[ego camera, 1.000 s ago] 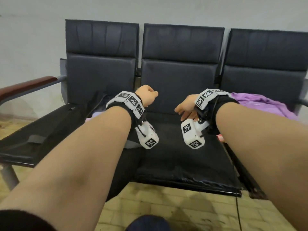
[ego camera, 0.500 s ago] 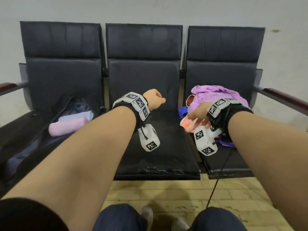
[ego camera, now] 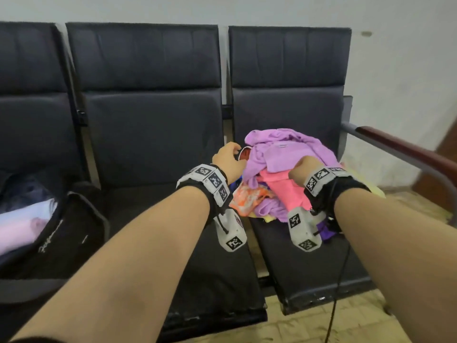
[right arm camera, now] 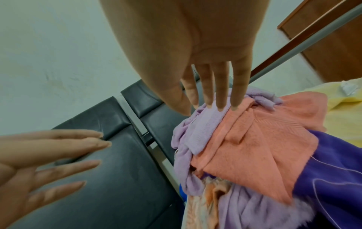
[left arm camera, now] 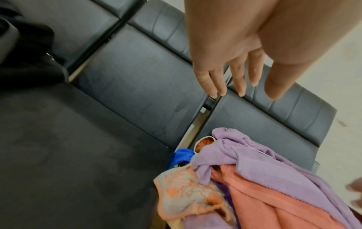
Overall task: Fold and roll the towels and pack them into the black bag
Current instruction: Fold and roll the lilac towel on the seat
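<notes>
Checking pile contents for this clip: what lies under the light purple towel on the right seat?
Under the light purple towel show a coral-pink towel, an orange patterned one, blue cloth, dark purple and yellow pieces. Anything deeper is covered.

Waiting area — 3 linked black seats [ego camera: 148, 134], shared armrest [ego camera: 405, 147].

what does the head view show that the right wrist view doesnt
Only the head view shows the black bag on the left seat, with rolled towels inside. Only the right wrist view shows the yellow towel and both hands' straight fingers. Both show the lilac towel atop the pile and the right hand reaching it.
</notes>
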{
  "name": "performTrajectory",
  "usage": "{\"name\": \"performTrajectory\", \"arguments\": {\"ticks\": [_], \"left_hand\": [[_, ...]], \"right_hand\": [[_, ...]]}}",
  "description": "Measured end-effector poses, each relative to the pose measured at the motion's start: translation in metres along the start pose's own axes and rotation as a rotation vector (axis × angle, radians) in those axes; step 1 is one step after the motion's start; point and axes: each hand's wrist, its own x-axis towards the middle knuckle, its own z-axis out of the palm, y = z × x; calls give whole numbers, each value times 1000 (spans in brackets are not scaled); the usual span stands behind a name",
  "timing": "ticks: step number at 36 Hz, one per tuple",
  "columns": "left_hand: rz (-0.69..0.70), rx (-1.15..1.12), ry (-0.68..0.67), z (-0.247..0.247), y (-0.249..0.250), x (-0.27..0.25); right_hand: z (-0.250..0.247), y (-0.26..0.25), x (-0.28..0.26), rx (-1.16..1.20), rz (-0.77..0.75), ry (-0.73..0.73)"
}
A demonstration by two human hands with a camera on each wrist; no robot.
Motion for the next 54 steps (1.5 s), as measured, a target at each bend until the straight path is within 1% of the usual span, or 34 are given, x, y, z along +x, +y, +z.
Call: {"name": "performTrajectory", "arguments": {"ticks": [4,7,9,11,14,16,18,19,20,21,23,25,28,29,31,32,33,35,38,40,42,43,45,48,50,52,54], "left_hand": [[41,-111,65,33,-3,34],[50,-168,29,61,-7,56],[58,-151,-5,82,-12,67],[73,-119,-35,102,-19,76],[106,-46,-61,125,-24,85],[153,-18,-117,138,-28,91],[111,109,-217,150,-35,93],[82,162,-240,156,-39,94],[64,183,-228,160,-41,94],[42,181,-205,163,-44,94],[-4,159,-156,166,-44,93],[-33,138,-171,167,-41,89],[-70,-14,-222,168,-36,83],[-58,-55,-222,166,-34,81],[-37,-132,-173,162,-31,79],[-28,-136,-138,156,-26,77],[-24,-114,-100,150,-22,76],[-20,-2,-42,133,-9,71],[-12,183,-28,107,10,65],[-2,213,-38,89,25,57],[-19,183,-13,70,43,49],[-16,126,-3,57,54,41],[37,-24,-2,35,75,31],[121,-85,40,-1,100,8],[154,-86,81,-23,108,-4],[139,-95,73,-42,109,-16],[139,-82,88,-64,110,-33]], "right_hand": [[8,9,40,-33,-19,68],[16,19,69,-84,-45,154],[21,26,85,-127,-83,178],[24,33,98,-162,-121,157],[38,41,117,-198,-194,77],[44,45,127,-215,-217,47],[47,47,128,-220,-196,-1],[47,49,127,-249,-211,-13],[48,49,127,-250,-233,9],[44,48,127,-253,-269,46],[37,43,130,-186,-266,70],[32,43,131,-180,-320,45],[26,41,114,-307,-275,78],[25,39,108,-299,-261,101],[22,34,100,-257,-261,112],[19,28,94,-222,-276,119],[15,23,90,-188,-294,126],[6,11,79,-144,-329,144],[-13,-10,57,-136,-365,104],[-30,-25,43,-110,-404,120],[-48,-40,28,-89,-450,153],[-57,-46,17,-89,-468,162],[-70,-56,2,-69,-479,186],[-82,-62,-24,5,-466,207],[-80,-65,-45,10,-437,162],[-71,-70,-66,-32,-382,89],[-61,-75,-87,-96,-333,59]]}}
